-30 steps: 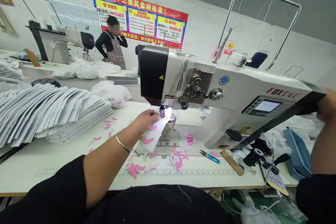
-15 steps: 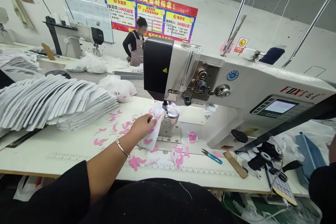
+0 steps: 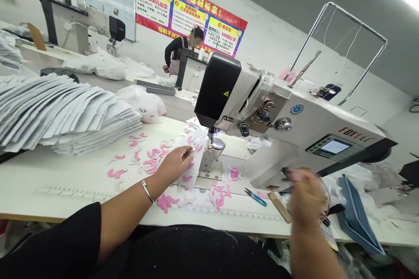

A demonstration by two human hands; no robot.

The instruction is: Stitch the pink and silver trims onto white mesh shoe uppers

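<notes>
My left hand [image 3: 178,162] is closed with thumb and fingers pinched at a white fabric piece [image 3: 193,176] that carries pink patches. That piece lies on the bed of the post-bed sewing machine [image 3: 218,96], just left of its presser foot [image 3: 216,144]. Something small and shiny shows by the fingertips, too small to name. My right hand [image 3: 307,194] is raised at the right, in front of the machine's base and near a black knob [image 3: 285,173]. Motion smears its fingers, so their hold is unclear.
Loose pink cutouts [image 3: 150,163] lie scattered left of the machine. Blue thread snips [image 3: 255,197] and a brown strip [image 3: 279,207] lie in front. A tall stack of white pieces [image 3: 65,113] stands left, a blue bin [image 3: 356,218] right. A person [image 3: 176,52] stands behind.
My right hand has come into view at the right, beside the machine's base. The view has shifted and tilted. My left hand stays at the white fabric piece.
</notes>
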